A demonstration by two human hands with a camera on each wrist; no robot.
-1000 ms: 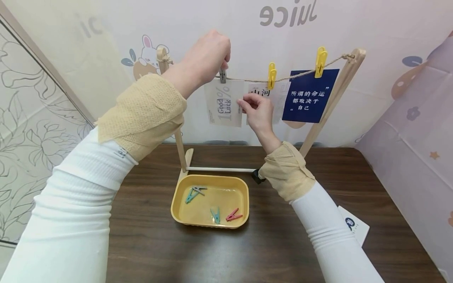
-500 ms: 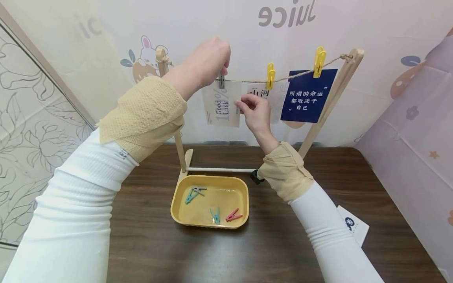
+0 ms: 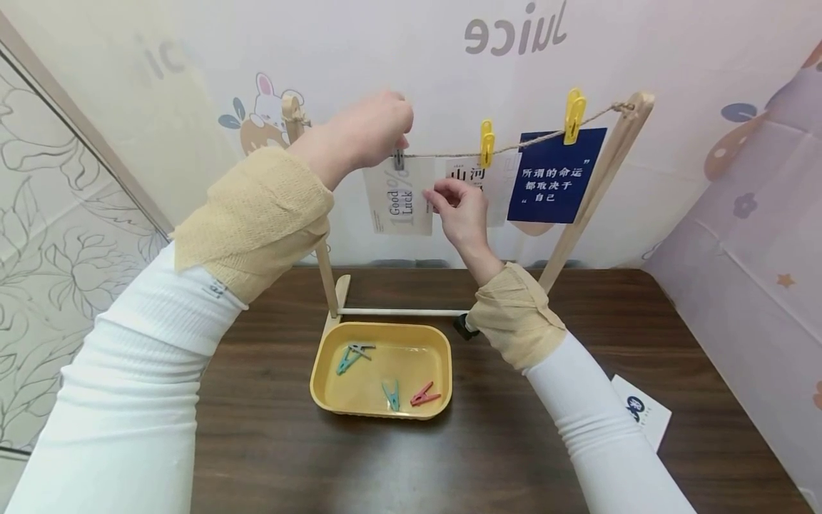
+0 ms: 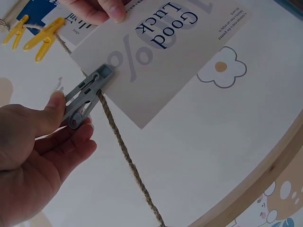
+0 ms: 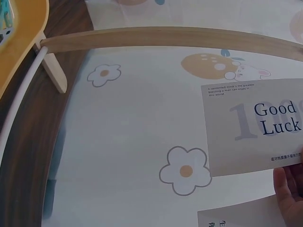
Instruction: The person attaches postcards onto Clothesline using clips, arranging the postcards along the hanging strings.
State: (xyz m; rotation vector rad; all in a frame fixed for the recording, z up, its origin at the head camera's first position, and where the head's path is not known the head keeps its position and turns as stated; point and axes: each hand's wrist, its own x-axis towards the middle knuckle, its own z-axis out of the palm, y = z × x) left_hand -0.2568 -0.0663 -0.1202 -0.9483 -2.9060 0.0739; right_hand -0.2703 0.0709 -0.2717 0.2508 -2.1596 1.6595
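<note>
My left hand (image 3: 364, 130) pinches the handle end of a grey clothespin (image 4: 84, 100) between thumb and fingers. The clothespin's jaws sit over the twine (image 4: 124, 146) and the top edge of a pale "Good Luck" card (image 3: 399, 203). That card hangs sideways, its lettering turned. Thumb and fingertips of my right hand (image 3: 464, 218) pinch its right edge. Behind this hand hangs a white card (image 3: 497, 207) under a yellow clothespin (image 3: 486, 144). Further right, a second yellow clothespin (image 3: 574, 118) holds a dark blue card (image 3: 552, 160) on the twine.
Wooden posts (image 3: 597, 189) carry the twine at either side, joined low by a white rod (image 3: 404, 312). On the brown table (image 3: 359, 464) stands a yellow tray (image 3: 317, 378) with several clothespins, teal, grey and pink. A white card (image 3: 648, 417) lies by my right forearm.
My left hand comes down slightly, and the grey clothespin sits a little lower in view with the twine and card. My right hand keeps its pinch on the card.
</note>
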